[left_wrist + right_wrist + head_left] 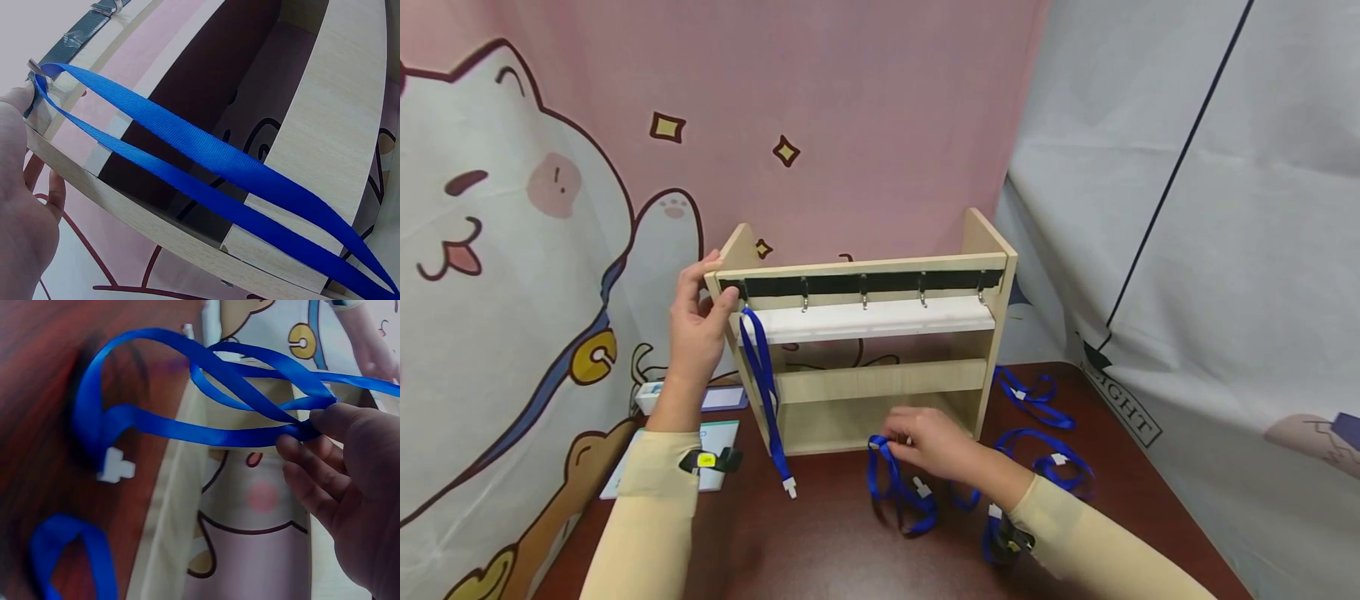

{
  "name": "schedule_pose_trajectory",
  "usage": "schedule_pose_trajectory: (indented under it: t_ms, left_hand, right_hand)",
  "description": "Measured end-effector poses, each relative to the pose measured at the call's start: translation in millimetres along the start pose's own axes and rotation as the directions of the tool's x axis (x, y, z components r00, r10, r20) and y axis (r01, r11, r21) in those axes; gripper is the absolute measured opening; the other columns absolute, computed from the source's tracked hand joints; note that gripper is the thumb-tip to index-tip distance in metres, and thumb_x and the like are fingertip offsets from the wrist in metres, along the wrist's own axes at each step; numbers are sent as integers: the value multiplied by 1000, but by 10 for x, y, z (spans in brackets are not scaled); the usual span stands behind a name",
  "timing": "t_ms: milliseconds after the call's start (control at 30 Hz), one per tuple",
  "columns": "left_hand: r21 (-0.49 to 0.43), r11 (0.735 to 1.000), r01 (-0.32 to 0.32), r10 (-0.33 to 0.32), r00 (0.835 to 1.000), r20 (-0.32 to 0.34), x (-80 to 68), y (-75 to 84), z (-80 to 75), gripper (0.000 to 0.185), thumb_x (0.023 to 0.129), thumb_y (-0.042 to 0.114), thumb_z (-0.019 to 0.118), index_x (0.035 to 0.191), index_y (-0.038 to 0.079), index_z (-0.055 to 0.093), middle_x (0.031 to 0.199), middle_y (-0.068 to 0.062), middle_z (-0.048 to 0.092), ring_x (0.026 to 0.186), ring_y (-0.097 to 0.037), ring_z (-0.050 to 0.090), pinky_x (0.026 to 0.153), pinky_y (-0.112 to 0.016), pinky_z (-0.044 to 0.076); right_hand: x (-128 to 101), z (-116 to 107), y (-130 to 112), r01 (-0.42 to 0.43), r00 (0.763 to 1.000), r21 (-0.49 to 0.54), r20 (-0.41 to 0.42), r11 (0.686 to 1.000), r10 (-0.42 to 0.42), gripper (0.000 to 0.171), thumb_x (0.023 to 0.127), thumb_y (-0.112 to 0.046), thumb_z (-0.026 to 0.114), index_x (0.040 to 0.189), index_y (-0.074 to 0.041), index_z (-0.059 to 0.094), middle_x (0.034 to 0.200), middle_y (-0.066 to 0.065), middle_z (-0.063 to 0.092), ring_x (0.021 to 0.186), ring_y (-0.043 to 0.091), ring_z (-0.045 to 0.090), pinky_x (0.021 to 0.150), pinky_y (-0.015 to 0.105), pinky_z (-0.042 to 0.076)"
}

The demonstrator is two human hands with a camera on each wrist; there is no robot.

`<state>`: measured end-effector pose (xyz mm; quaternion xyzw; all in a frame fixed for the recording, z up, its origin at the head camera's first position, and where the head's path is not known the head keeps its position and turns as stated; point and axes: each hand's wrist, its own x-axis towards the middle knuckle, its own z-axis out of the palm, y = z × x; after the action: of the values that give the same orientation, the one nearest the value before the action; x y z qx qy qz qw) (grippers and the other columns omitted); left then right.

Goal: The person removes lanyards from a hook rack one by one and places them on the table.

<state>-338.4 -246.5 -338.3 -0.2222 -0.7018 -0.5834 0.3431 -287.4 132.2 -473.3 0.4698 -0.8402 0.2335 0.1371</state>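
Note:
A wooden rack (880,382) stands on the table, with a black strip (835,285) and several metal hooks along its upper front. My left hand (696,333) grips the rack's upper left corner, thumb in front and fingers round the side panel. From the leftmost hook hangs a blue lanyard (763,367), its white clip (790,487) low in front of the rack. Before the rack's lower right part, my right hand (932,442) pinches another blue lanyard (206,436) between thumb and fingers. That lanyard's loops droop toward the tabletop, with a white clip (115,467) on them.
More blue lanyards lie on the dark table (820,550) to the right, one beside the rack (992,333) and others near my right forearm. At left are a purple-edged card holder (725,398) and a flat white item (722,433). Printed curtains hang behind.

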Motion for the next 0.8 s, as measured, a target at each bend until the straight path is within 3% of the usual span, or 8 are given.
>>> schedule_pose_trajectory:
  t_ms: [333, 800]
  left_hand:
    - [5, 1000, 4, -4, 1000, 1, -1, 2, -2, 41, 112, 11, 66, 153, 12, 60, 170, 8, 45, 150, -25, 46, 111, -37, 47]
    - [-7, 1000, -7, 7, 1000, 2, 3, -25, -9, 42, 111, 12, 67, 153, 12, 60, 170, 9, 46, 148, -26, 49, 110, -38, 48]
  right_hand:
    - [-232, 119, 181, -44, 989, -27, 138, 999, 47, 9, 100, -12, 83, 104, -20, 80, 101, -11, 69, 80, -3, 58, 72, 21, 52]
    - [-463, 286, 461, -103, 980, -15, 169, 995, 104, 10, 99, -10, 83, 106, -17, 81, 104, -8, 71, 87, 2, 64, 77, 26, 56]
